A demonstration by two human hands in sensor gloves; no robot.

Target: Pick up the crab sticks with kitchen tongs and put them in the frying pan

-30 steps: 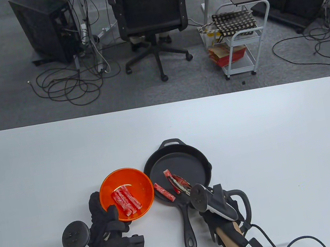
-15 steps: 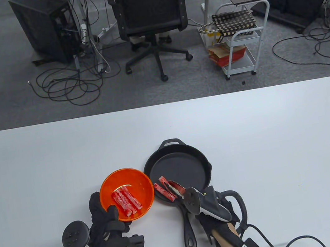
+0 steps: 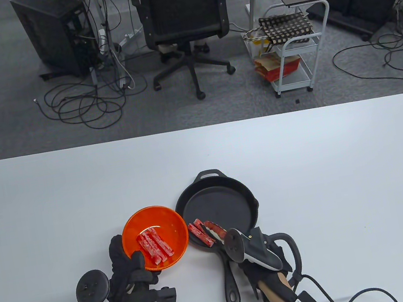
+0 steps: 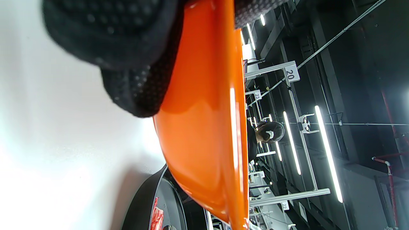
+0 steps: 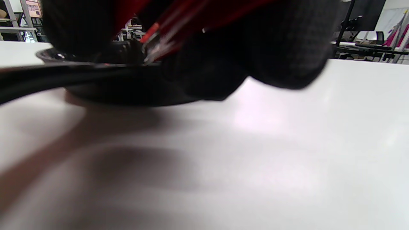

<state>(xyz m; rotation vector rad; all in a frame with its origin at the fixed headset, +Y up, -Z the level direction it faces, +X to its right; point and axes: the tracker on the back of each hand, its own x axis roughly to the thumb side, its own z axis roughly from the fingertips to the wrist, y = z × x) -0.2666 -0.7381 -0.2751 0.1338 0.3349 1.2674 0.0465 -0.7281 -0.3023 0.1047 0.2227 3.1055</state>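
In the table view, the frying pan [image 3: 216,206] served as the landmark: just left of it, almost touching its rim, sat the orange bowl [image 3: 155,237], with what looked like three crab sticks [image 3: 154,246] lying inside, so that part of the job seemed not yet done. The left hand [image 3: 128,267] gripped the bowl's near edge, thumb hooked over the rim. At the pan's near-left edge lay two sticks in the pan [image 3: 201,233] side by side, and the red-tipped kitchen tongs [image 3: 217,231] reached in right beside them from the right hand [image 3: 261,266], which sat near the pan's long handle; whether the tips were clamped on the nearer stick could not be told. In the left wrist view, turned on its side, gloved fingers [image 4: 127,60] wrapped the bowl's outer wall [image 4: 204,127], and the pan's rim [image 4: 143,204] showed just beyond it with a red piece inside. In the right wrist view the curled fingers [image 5: 255,48] closed round the tongs' red arms [image 5: 166,28], with the pan's dark side [image 5: 105,86] just behind. By this reckoning, the task was under halfway along.
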